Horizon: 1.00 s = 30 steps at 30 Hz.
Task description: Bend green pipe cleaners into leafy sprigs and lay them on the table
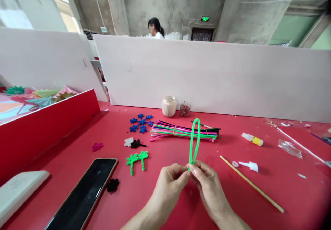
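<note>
A bright green pipe cleaner (198,133) is bent into a tall narrow loop that stands up from my fingertips. My left hand (169,185) pinches its lower ends from the left, and my right hand (208,185) pinches them from the right, so the fingertips of both hands meet. The ends themselves are hidden by my fingers. Behind the loop lies a banded bundle of pipe cleaners (170,132) in pink, green, black and purple. Left of my hands are two green pipe-cleaner flowers (137,159) with twisted stems.
A blue snowflake shape (141,122), a black flower (112,185), a phone (85,192) and a white box (20,192) lie to the left. Right are a wooden stick (252,183), a glue bottle (252,139) and a white nozzle (249,166). Two jars (169,106) stand before the white partition (207,73).
</note>
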Tool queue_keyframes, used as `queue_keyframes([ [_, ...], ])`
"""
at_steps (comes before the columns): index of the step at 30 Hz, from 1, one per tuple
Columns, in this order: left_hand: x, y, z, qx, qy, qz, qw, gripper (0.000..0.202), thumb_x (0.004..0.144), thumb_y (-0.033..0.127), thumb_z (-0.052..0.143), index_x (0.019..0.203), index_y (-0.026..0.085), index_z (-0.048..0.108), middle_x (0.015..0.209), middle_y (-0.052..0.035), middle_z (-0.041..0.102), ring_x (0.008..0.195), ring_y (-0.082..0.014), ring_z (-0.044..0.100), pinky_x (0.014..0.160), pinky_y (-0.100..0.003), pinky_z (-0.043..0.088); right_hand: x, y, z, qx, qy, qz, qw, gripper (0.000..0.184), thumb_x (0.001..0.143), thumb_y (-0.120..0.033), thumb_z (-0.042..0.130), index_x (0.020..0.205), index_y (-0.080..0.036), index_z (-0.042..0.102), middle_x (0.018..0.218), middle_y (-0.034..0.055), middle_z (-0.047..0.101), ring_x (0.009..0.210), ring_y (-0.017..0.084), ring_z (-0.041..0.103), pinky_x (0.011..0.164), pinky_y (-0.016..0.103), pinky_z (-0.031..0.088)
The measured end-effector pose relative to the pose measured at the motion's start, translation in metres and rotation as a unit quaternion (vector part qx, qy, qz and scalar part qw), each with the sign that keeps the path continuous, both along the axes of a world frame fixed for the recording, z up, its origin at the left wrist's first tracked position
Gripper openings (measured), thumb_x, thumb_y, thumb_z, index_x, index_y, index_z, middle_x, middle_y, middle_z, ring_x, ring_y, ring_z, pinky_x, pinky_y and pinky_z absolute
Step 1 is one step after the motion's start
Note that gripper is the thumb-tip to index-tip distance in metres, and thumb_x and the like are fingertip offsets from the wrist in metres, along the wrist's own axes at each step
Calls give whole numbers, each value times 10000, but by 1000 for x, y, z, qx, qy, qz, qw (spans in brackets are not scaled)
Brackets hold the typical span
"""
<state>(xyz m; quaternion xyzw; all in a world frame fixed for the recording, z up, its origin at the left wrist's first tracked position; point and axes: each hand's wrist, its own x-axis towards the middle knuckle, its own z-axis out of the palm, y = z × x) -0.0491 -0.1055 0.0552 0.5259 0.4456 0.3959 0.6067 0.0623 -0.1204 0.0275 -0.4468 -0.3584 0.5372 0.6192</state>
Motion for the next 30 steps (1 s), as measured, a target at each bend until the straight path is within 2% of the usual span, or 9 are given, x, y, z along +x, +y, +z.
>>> queue_keyframes([
  [4, -1, 0, -2, -15, -13, -6, 1000, 230, 672, 318, 598, 580, 108, 612, 526, 18, 488, 524, -90, 367, 518, -212, 306, -1, -1, -3, 1, 9, 22, 1000, 121, 739, -252, 579, 653, -180, 621, 559, -35, 477, 561, 109, 427, 546, 219, 364],
  [8, -2, -1, -4, 13, -15, -9, 1000, 267, 684, 336, 573, 543, 111, 594, 496, 21, 461, 513, -92, 344, 504, -217, 287, -3, -4, -5, -5, 15, 36, 999, 121, 740, -255, 581, 653, -180, 618, 560, -35, 468, 573, 112, 430, 554, 222, 372],
  [12, -4, -4, -6, 20, -10, -18, 1000, 271, 680, 347, 572, 549, 110, 588, 504, 18, 449, 512, -96, 340, 500, -221, 280, 0, -2, -3, -9, 5, 23, 1000, 112, 732, -287, 586, 709, -180, 612, 563, -40, 458, 545, 104, 417, 534, 217, 360],
  [15, -5, -9, -12, 25, 16, -27, 999, 270, 691, 337, 562, 530, 120, 545, 494, 37, 378, 499, -89, 295, 479, -220, 252, 8, 8, 9, 4, -21, -30, 999, 140, 715, -316, 598, 735, -178, 595, 512, -59, 390, 482, 87, 355, 474, 202, 319],
  [17, -4, -12, -17, 39, 32, -36, 998, 260, 705, 324, 545, 540, 124, 533, 504, 38, 356, 505, -93, 298, 477, -221, 251, 15, 16, 21, 33, -45, -66, 996, 154, 700, -321, 608, 752, -177, 587, 531, -56, 398, 471, 82, 332, 455, 201, 303],
  [22, -3, -15, -23, 80, 67, -38, 994, 228, 711, 269, 532, 531, 129, 540, 533, 14, 402, 519, -103, 368, 493, -220, 291, 30, 33, 47, 72, -87, -112, 987, 172, 661, -331, 633, 717, -176, 585, 546, -44, 409, 491, 93, 349, 458, 214, 299],
  [30, -3, -16, -21, 81, 73, -32, 993, 216, 707, 251, 516, 528, 131, 522, 530, 9, 412, 512, -104, 368, 487, -223, 294, 44, 40, 55, 86, -127, -152, 976, 125, 647, -293, 640, 692, -179, 617, 545, -44, 433, 491, 87, 333, 449, 224, 262],
])
